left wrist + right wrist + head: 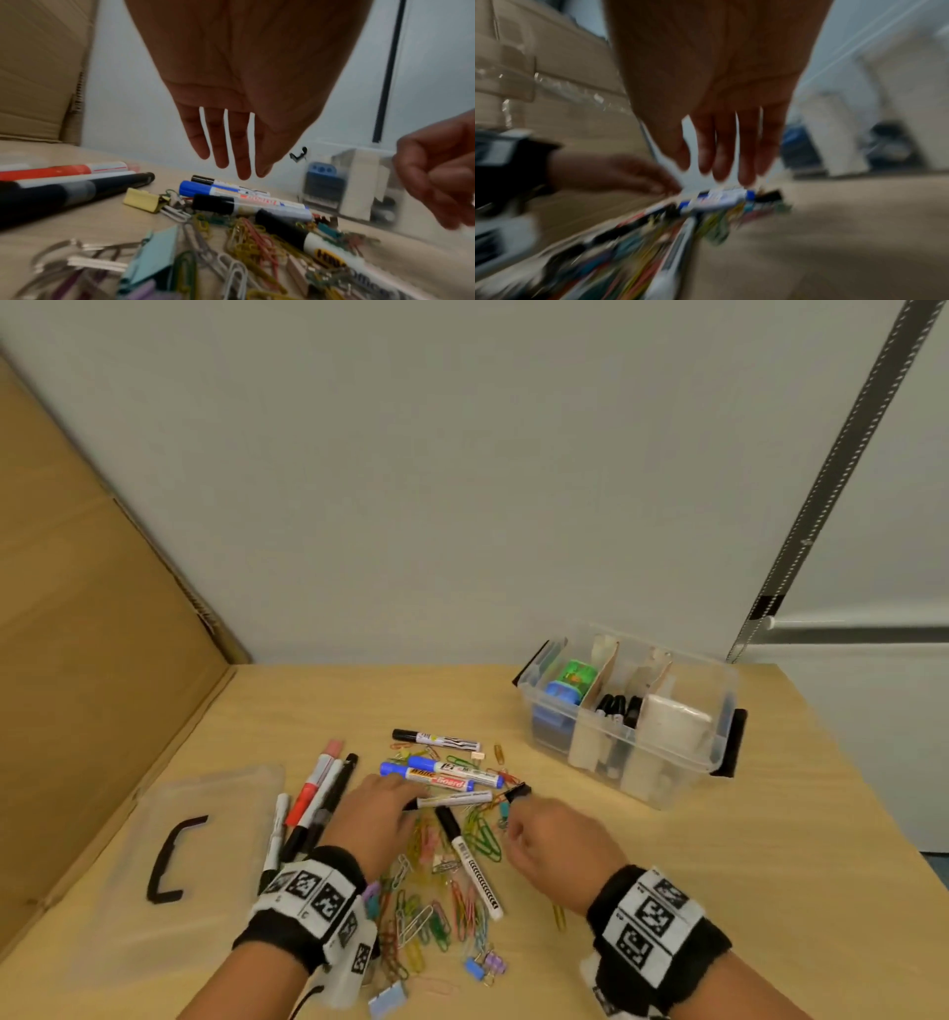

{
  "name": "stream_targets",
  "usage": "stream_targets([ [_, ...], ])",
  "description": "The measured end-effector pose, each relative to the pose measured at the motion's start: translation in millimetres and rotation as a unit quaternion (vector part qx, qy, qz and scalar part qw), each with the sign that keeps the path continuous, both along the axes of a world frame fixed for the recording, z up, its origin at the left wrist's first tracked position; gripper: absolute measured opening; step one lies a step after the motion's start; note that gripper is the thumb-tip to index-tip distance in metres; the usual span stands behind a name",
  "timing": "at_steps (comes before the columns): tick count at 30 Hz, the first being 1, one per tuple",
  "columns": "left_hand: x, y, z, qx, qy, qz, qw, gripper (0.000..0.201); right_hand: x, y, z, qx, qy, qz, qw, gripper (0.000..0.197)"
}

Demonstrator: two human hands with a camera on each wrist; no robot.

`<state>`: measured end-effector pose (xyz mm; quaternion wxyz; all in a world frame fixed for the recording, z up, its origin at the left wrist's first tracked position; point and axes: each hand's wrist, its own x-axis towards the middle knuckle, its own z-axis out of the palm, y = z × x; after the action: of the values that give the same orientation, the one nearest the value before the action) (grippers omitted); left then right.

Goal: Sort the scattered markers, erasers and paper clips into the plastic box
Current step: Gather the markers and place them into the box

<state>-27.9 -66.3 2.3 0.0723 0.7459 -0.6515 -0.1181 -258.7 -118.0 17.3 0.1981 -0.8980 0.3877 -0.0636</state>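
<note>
Several markers (441, 775) lie scattered at the table's middle, over a pile of coloured paper clips (436, 906) and binder clips. My left hand (395, 796) hovers just above the markers (244, 200) with straight fingers (221, 150) and holds nothing. My right hand (513, 824) hangs over the right side of the pile near a black-capped marker (470, 862); its fingers (721, 158) point down, empty, in a blurred right wrist view. The clear plastic box (683, 783) stands at the back right with cardboard dividers, black markers in the middle compartment and a white eraser (672, 726).
The box's clear lid (221, 793) with a black handle (172, 860) lies at the front left. A red marker and black pens (313, 788) lie between lid and pile. Cardboard (77, 660) lines the left side; a white wall stands behind.
</note>
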Motion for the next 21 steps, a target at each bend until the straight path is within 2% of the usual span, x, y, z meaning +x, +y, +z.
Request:
stream_targets([
  [4, -12, -27, -7, 0.024, -0.034, -0.048, 0.998, 0.035, 29, 14, -23, 0.047, 0.136, 0.062, 0.988, 0.025],
  [7, -24, -42, -5, 0.059, -0.072, -0.074, 0.993, 0.031, 35, 17, -29, 0.055, 0.154, 0.053, 0.985, 0.022],
  [11, -35, -55, -3, 0.091, -0.129, -0.094, 0.983, 0.025, 28, 14, -15, 0.064, 0.155, 0.031, 0.985, 0.021],
  [13, -37, -59, -2, 0.103, -0.137, -0.092, 0.981, 0.023, 18, 10, -3, 0.08, 0.119, -0.001, 0.99, 0.016],
  [17, -38, -62, -2, 0.129, -0.14, -0.09, 0.978, 0.022, -9, -5, 35, 0.077, -0.033, -0.068, 0.994, 0.008],
  [19, -37, -62, -2, 0.127, -0.123, -0.09, 0.98, 0.025, -24, -13, 60, 0.065, -0.103, -0.085, 0.989, 0.001],
  [21, -34, -61, -1, 0.111, -0.085, -0.085, 0.987, 0.03, -38, -22, 86, 0.059, -0.181, -0.116, 0.975, 0.006],
])
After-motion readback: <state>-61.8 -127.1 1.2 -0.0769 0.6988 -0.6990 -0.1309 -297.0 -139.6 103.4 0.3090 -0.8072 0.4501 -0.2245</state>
